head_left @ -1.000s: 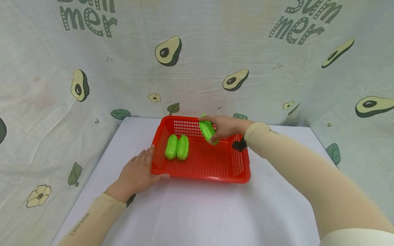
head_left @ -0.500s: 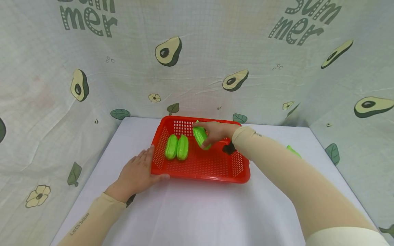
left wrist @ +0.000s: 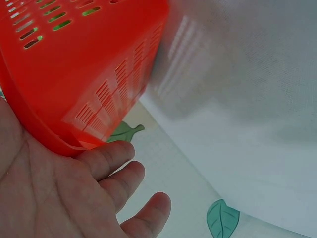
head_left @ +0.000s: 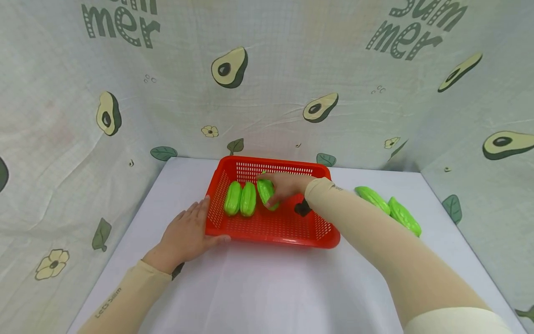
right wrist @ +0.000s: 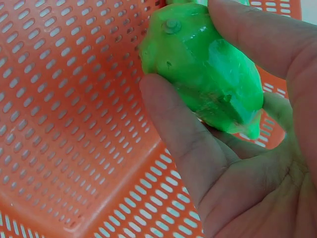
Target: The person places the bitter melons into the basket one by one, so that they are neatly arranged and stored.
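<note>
The light is bright and soft, and it seems to come from above. My arms drop only faint shadows on the white table [head_left: 267,287]. The head view bends at its edges. By my left hand [left wrist: 59,198] the red basket [left wrist: 84,69] looks blurry. The green toy [right wrist: 208,74] in my right hand [right wrist: 247,163] shines a little.

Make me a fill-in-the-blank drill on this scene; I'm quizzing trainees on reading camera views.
1. The right hand grips a green toy gourd over the ____ basket.
2. Beside it, ____ gourds already lie in the basket.
3. Two more gourds lie on the ____, outside the basket.
4. The left hand rests against the basket's ____ wall.

Missing words: red; two; table; left
</note>
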A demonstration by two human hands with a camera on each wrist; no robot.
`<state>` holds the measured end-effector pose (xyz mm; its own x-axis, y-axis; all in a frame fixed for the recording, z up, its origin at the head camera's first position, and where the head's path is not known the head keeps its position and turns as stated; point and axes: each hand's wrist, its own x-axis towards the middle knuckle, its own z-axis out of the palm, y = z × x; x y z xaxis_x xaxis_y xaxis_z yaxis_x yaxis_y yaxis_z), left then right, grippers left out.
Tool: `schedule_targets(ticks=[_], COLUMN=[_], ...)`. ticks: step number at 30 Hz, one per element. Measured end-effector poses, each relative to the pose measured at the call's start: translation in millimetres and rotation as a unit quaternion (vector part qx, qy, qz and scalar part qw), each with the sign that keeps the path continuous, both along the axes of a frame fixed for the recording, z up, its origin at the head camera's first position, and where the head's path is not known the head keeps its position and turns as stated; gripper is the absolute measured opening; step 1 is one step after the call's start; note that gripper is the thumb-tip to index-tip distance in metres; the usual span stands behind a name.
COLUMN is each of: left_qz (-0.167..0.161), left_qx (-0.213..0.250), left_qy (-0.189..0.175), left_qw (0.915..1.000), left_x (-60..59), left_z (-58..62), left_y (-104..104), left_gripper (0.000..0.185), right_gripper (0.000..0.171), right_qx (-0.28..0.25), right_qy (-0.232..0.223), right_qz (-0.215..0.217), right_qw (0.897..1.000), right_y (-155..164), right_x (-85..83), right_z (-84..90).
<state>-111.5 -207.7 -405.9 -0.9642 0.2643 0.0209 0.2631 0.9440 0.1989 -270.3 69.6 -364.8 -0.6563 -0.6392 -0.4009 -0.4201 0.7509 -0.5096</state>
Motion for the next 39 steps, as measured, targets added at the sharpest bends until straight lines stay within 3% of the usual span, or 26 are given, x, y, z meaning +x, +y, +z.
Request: schedule_targets(ticks=[11,28,39], left_qz=[0.0,-0.002,0.003], left_qx=[-0.001,-0.007,-0.003], left_qy=[0.002,-0.001,-0.004], left_qw=[1.0,1.0,1.0], left_x=[-0.5,-2.7,-1.5], left_z=[-0.7,-0.9,-0.9], left_y=[-0.9,1.2,-0.5], left_gripper=[0.121,0.122,0.123], right_gripper=[0.093,0.09,0.094], right_qx=[0.015,0.036,0.042], right_qy=[-0.018,0.015,0.012], right_qz=[-0.016,-0.003,-0.005], right_qw=[1.0,0.999,0.999], right_y=[-2.7,-9.1,-14.9], right_x=[-4.7,-1.4,0.0], right_z=[-11.2,-27.3,-30.6])
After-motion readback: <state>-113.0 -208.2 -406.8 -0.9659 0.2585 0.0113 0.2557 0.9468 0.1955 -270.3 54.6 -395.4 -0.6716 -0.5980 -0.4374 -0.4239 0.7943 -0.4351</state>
